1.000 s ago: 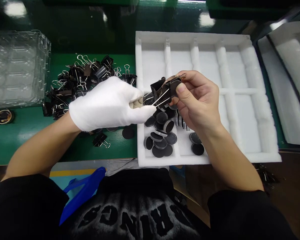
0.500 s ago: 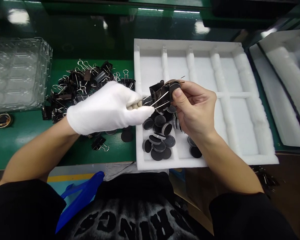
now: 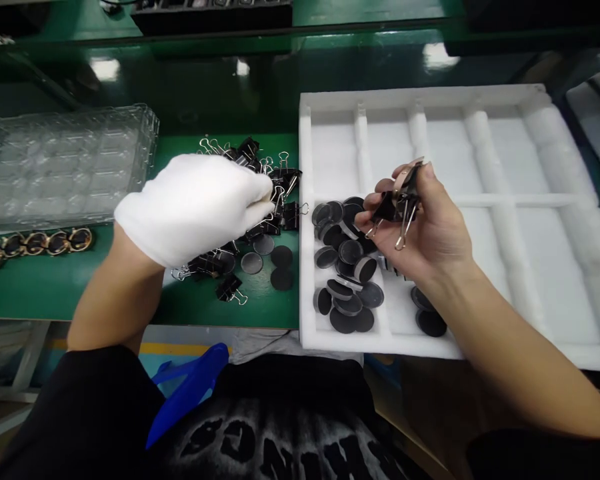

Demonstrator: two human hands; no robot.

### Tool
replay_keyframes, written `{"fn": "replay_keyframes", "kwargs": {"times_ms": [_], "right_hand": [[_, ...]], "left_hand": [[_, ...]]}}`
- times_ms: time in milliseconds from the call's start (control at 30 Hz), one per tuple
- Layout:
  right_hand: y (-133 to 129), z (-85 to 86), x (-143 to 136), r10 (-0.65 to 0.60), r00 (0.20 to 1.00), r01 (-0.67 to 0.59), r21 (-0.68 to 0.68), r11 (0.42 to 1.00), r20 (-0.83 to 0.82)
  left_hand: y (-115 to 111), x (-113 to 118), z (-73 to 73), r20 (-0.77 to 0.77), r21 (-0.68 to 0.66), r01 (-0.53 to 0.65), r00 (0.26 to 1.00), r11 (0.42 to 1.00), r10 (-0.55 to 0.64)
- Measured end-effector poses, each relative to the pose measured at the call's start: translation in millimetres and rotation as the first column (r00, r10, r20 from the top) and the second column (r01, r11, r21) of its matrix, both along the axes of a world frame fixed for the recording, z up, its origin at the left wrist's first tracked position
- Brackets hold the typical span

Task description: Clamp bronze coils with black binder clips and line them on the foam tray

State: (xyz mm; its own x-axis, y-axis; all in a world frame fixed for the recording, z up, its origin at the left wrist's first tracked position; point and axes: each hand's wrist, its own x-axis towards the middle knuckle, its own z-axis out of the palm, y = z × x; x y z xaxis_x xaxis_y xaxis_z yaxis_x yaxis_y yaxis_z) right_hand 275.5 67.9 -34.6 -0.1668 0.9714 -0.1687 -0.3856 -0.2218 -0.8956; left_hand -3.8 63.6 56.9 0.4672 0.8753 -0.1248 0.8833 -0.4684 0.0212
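My left hand (image 3: 195,207), in a white glove, is over the heap of black binder clips (image 3: 250,150) on the green table. Its thumb and fingers are pinched together at the wire handles of one clip, whose body is partly hidden among the others. In my bare right hand (image 3: 430,227), fingers and thumb grip a black binder clip (image 3: 391,207) with a gold-rimmed piece (image 3: 405,179) at its jaws; the fingers cover part of it. Below that hand, several black discs (image 3: 351,252) lie in a compartment of the white foam tray (image 3: 305,280).
Clear plastic trays (image 3: 70,167) are stacked at the left, with a row of gold-rimmed round pieces (image 3: 36,243) in front. Loose discs (image 3: 281,267) and a single clip (image 3: 229,288) lie near the table's front edge. A blue chair part (image 3: 190,387) shows below.
My left hand has let go of the clip's handles at the right hand and moved left to the heap. The right hand has turned palm up, still holding its clip. The view has shifted left.
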Motion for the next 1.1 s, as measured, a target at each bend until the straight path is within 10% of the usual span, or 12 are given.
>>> {"fn": "replay_keyframes", "kwargs": {"times_ms": [400, 767, 933, 1100], "right_hand": [[-4, 1.1, 1, 0.056, 0.994, -0.064, 0.084, 0.994, 0.095], [-14, 8.3, -6, 0.29, 0.956, -0.294, 0.096, 0.951, 0.054], [-19, 2.7, -7, 0.316, 0.886, -0.428, 0.334, 0.84, 0.341], [-24, 8.4, -13, 0.293, 0.849, -0.472, 0.385, 0.793, 0.44]], "left_hand": [[-17, 35, -22.1, -0.295, 0.056, 0.043, 0.955, 0.997, -0.025], [3, -1, 3.2, 0.065, 0.086, -0.045, 0.997, 0.995, 0.04], [-4, 21, -3.4, 0.454, 0.069, -0.171, 0.882, 0.983, 0.121], [-20, 48, -16.1, 0.532, 0.026, -0.107, 0.843, 0.994, 0.077]]}}
